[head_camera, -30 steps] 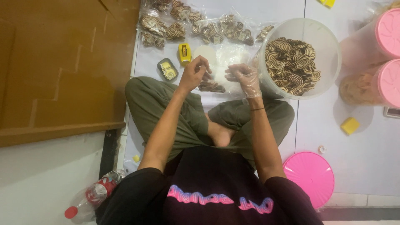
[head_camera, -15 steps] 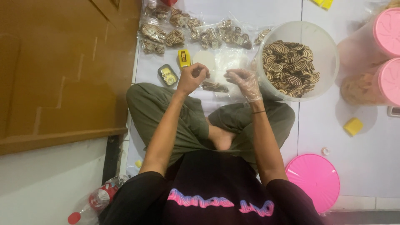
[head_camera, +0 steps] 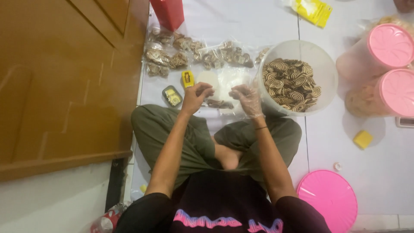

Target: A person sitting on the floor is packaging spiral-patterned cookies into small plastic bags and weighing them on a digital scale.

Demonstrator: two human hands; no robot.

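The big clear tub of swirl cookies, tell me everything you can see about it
The clear tub is a large round container of see-through plastic, open, with no lid on it. It stands upright on the white floor, just right of the person's gloved right hand, which is beside its wall. Brown-and-cream spiral cookies are heaped inside and cover its bottom. Two pink-lidded jars lie to its right.

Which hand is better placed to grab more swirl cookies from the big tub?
Probably the right hand. It wears a clear glove and sits right beside the cookie tub, while the bare left hand is farther away, pinching the clear bag.
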